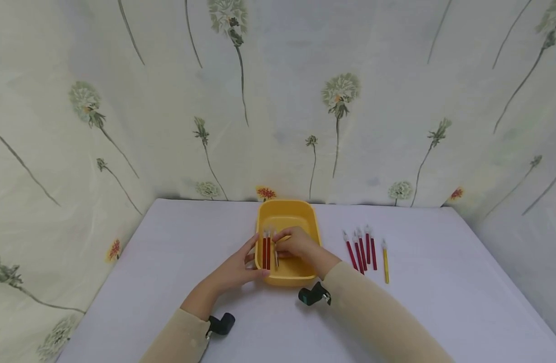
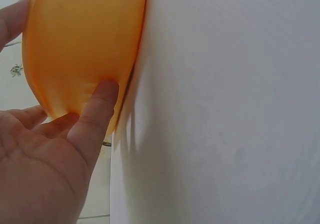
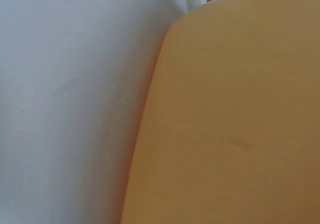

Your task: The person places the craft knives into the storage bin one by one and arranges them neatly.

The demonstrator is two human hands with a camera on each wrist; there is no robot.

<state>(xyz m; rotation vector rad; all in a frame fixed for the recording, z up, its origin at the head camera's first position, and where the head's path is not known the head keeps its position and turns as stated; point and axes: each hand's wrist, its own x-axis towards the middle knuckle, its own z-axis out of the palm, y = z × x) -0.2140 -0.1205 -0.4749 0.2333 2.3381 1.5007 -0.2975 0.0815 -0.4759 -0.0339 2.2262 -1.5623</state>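
Right hand (image 1: 298, 243): fingers narrow, pinching a slim pen (image 1: 276, 257); I'd best keep it parallel, then release softly.
Slim pen: inside the yellow tray (image 1: 296, 221), just right of two red pens (image 1: 268, 254).
Left hand (image 1: 237, 268): part-spread, gripping the tray's near-left corner.
Tabletop (image 1: 191, 242): more red pens (image 1: 362, 251), one yellow pen (image 1: 386, 264), right of the tray.

This seems to be a screened corner for recording; whether it stands in a home or an office, I cannot tell. The white bench (image 1: 196, 237) is closed at nine, twelve and three o'clock by pale walls (image 1: 278, 161) with printed dandelions (image 1: 341, 92). Near six o'clock, small black cameras (image 1: 221, 323) are worn.
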